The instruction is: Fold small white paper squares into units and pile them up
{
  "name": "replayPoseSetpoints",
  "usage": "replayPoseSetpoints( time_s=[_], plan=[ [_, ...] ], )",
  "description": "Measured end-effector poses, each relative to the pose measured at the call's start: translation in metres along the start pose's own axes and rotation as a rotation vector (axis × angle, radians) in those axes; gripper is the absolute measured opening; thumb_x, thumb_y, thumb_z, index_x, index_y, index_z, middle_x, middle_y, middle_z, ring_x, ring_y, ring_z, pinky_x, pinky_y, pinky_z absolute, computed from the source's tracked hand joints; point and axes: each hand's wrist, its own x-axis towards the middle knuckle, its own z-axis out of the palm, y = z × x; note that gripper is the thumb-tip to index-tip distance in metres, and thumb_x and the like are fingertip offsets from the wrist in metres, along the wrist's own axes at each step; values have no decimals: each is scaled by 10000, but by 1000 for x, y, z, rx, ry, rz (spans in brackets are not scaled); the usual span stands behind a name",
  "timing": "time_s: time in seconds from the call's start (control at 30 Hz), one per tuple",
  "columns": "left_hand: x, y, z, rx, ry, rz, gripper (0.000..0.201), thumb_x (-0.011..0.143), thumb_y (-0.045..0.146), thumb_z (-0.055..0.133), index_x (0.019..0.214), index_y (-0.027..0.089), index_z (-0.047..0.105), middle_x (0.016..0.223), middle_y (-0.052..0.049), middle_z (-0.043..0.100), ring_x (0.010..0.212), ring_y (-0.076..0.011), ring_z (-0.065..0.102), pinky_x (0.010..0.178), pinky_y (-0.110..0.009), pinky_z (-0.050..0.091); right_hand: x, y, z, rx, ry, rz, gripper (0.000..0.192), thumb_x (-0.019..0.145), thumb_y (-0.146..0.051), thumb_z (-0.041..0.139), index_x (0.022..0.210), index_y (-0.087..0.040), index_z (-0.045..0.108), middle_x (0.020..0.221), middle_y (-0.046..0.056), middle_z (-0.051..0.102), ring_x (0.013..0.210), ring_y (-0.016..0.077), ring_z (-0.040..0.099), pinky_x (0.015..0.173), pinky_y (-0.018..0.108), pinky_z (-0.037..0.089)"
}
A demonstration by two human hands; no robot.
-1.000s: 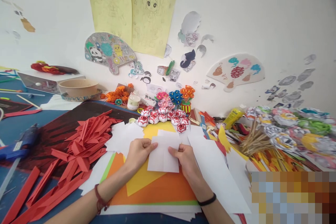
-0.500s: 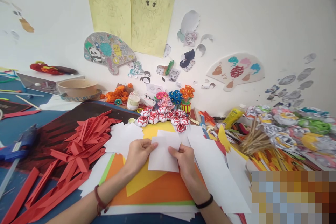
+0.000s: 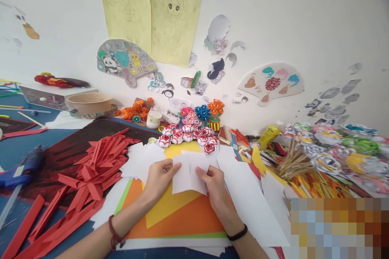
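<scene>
Between my two hands is a small white sheet of paper (image 3: 189, 180), slightly creased down its middle and bowed. My left hand (image 3: 161, 176) pinches its left edge, thumb on top. At the right edge, my right hand (image 3: 214, 180) grips it the same way. The paper is held above a stack of orange sheets (image 3: 182, 220) and a yellow sheet (image 3: 164, 208). More white paper (image 3: 146, 158) lies just beyond my left hand, and large white sheets (image 3: 249, 194) are to the right of my right hand.
Folded red paper strips (image 3: 94, 170) pile up at left, near a blue glue gun (image 3: 22, 168). Red-and-white paper flowers (image 3: 188, 133) stand behind my hands. Wooden sticks (image 3: 293, 160) and more paper flowers (image 3: 331, 149) crowd the right side. A round bowl (image 3: 89, 103) sits by the wall.
The white paper has gone from nearly flat to bent, with a crease showing at its centre. Both hands keep their hold in almost the same place.
</scene>
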Motion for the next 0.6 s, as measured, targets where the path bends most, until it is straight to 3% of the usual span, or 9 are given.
replayPoseSetpoints(
  time_s=[0.13,0.27,0.43,0.6],
  plan=[
    [-1,4,-3,-10,43,44,400,807,495,488,591,159,485,575,30,427,573,-112,378,529,-208,299,-5,-15,3,116,-145,-14,384,673,-397,731,971,-159,688,986,98,706,904,274,640,756,365,513],
    [-1,9,-6,-7,75,66,377,809,493,490,663,156,573,625,14,532,600,-127,436,563,-210,339,-8,-22,2,188,-323,26,473,632,-312,784,1059,-166,643,1055,114,686,933,279,641,809,400,507],
    [1,8,-6,-104,-43,35,352,776,482,549,876,159,642,702,-13,624,657,-160,522,580,-216,369,-3,-16,-2,160,-204,3,460,608,-306,802,1013,-142,659,1043,132,690,934,283,643,819,401,501],
    [3,3,-3,-113,-76,20,379,773,497,539,620,150,532,544,24,476,526,-110,405,488,-197,294,-1,-15,-4,180,-244,22,473,618,-330,795,1032,-147,659,1052,123,689,947,284,644,830,401,503]
  ],
)
